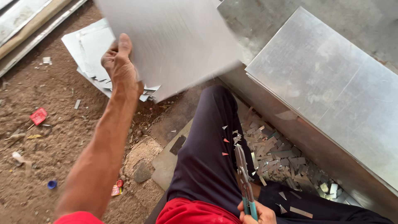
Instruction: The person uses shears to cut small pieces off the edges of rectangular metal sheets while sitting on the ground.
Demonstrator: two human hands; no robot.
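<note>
blurred sheet, cropped hand

the metal sheet [174, 41] is motion-blurred and cut by the top edge; the right hand [257, 213] is cropped by the bottom edge.

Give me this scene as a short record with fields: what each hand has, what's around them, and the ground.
Left hand: raised, gripping the edge of a metal sheet, which looks motion-blurred
Right hand: holding tin snips with teal handles, blades resting on the lap
Stack of cut sheets: on the ground beyond the left hand
Metal offcuts: small strips piled beside the leg
Large sheet-metal panel: at the right
Ground: bare dirt with scattered litter
</note>
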